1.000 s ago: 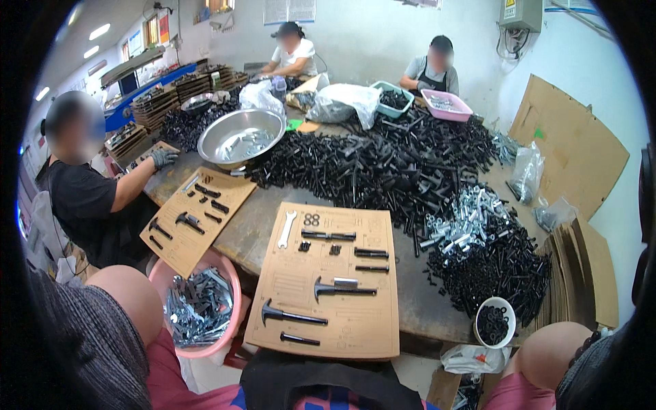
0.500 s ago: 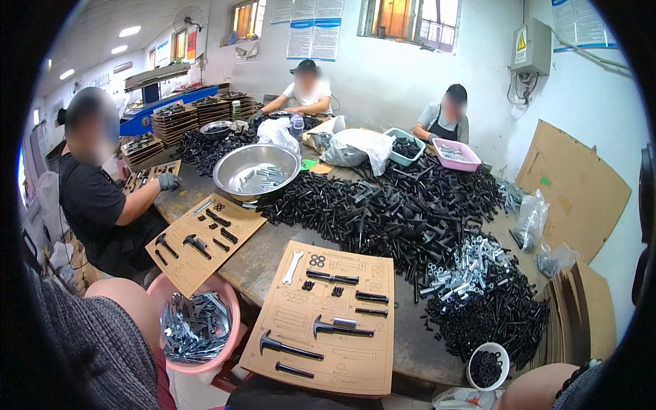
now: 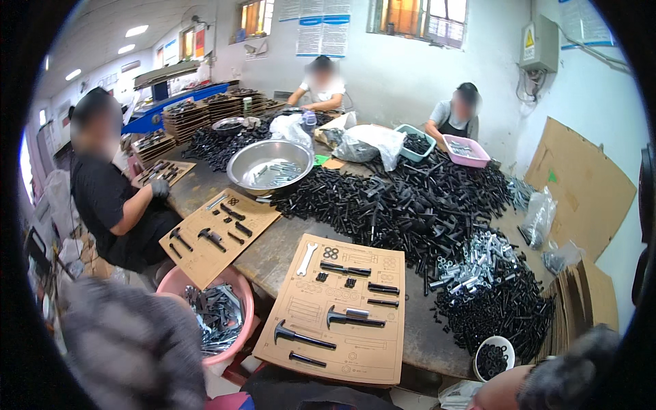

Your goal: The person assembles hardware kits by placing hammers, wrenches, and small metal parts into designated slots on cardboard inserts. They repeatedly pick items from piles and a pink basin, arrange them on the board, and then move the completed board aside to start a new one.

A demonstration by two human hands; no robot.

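Near edge of worktop (image 3: 273, 249): cardboard template sheet (image 3: 342, 311), overhanging, bearing 1 white wrench (image 3: 307, 259), 2 hammer-shaped parts (image 3: 355, 316), several black bolts. Right of sheet: heap of black parts (image 3: 410, 205), silver sleeves (image 3: 471, 256), white cup (image 3: 493, 355) at near right corner. Far left: steel bowl (image 3: 270, 164). Below edge: pink tub (image 3: 215, 318). Hands out of view; grip not determinable.

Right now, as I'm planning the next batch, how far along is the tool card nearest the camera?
Done: the cardboard card already carries a flat wrench, two hammers and several small black bits. In hand: nothing is visibly being held or placed. Left: a few printed outlines on the card look bare, and large heaps of black parts and silver parts lie on the table.
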